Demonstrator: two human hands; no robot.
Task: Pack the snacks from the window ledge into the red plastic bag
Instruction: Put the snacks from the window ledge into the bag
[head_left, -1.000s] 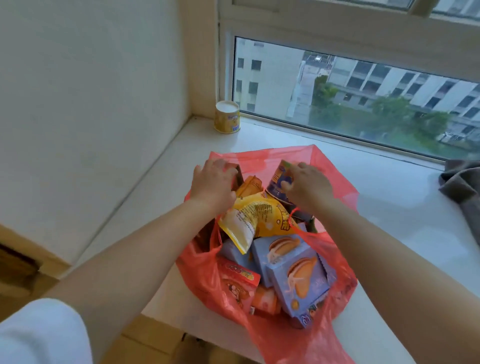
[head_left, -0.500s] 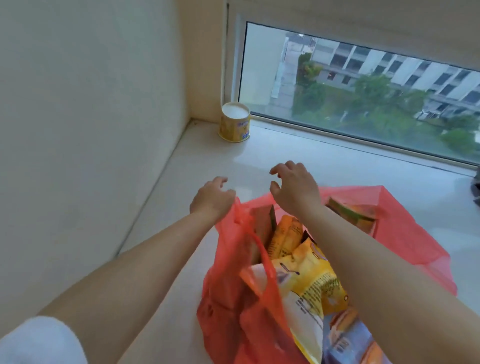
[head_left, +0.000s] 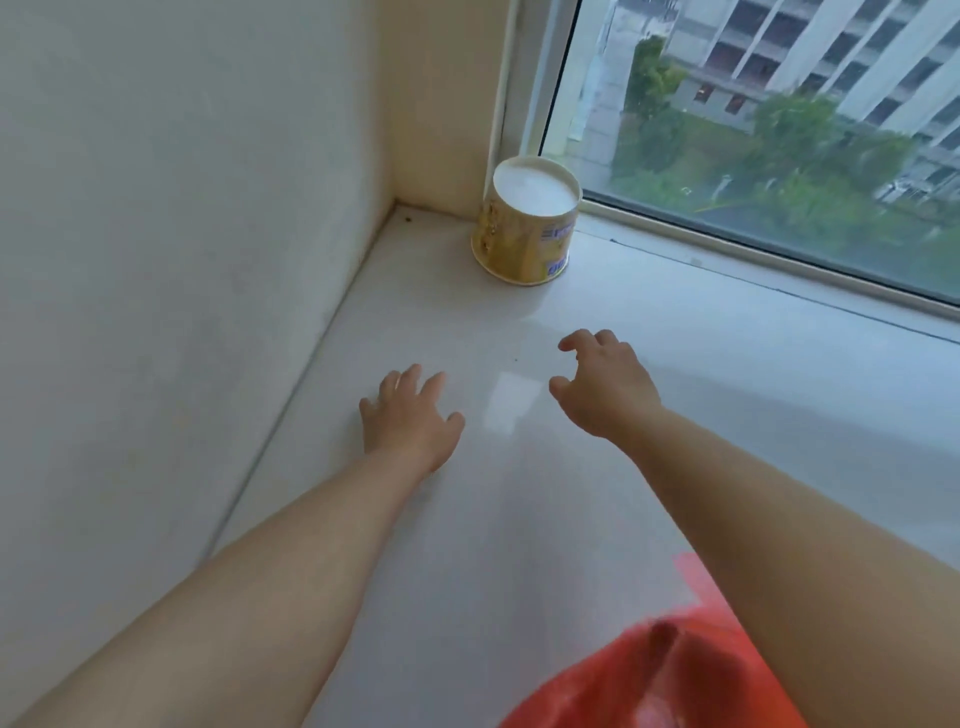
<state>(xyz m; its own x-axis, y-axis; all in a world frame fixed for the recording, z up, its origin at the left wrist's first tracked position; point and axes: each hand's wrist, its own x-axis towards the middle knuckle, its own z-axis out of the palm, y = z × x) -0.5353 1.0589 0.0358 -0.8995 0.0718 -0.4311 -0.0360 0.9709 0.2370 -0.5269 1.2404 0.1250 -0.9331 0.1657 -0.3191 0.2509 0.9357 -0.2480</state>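
Wall (head_left: 171, 260): fills the 9 o'clock side and meets the ledge along a seam running from 7 o'clock up to the corner at 12
Left hand (head_left: 410, 415): empty, fingers loosely spread, palm down low over the ledge, just left of centre; 1 s ago it was buried among the packets in the bag, so it has let go and stretched forward
Window ledge (head_left: 519, 519): pale and glossy, bare between the 2 hands and the far corner
Tub (head_left: 527, 221): yellow printed round container with a white top, standing in the corner at 12 o'clock against the window frame, well ahead of both hands; it seems to be the last snack left out, though its label is too blurred to read
Right hand (head_left: 602, 384): empty, fingers half curled as if shaping for a grasp, raised off the ledge just right of centre and nearer the tub than the left hand
Red plastic bag (head_left: 670, 675): only its top shows at 5 o'clock by the right forearm; it has dropped to the frame edge as the head swung toward the corner, and its contents are out of view
Window (head_left: 779, 130): at 1 to 3 o'clock, trees and buildings outside
Meaning: packing the bagged snacks looks finished; the reach for the tub is likely the step in hand, and neither hand touches it yet
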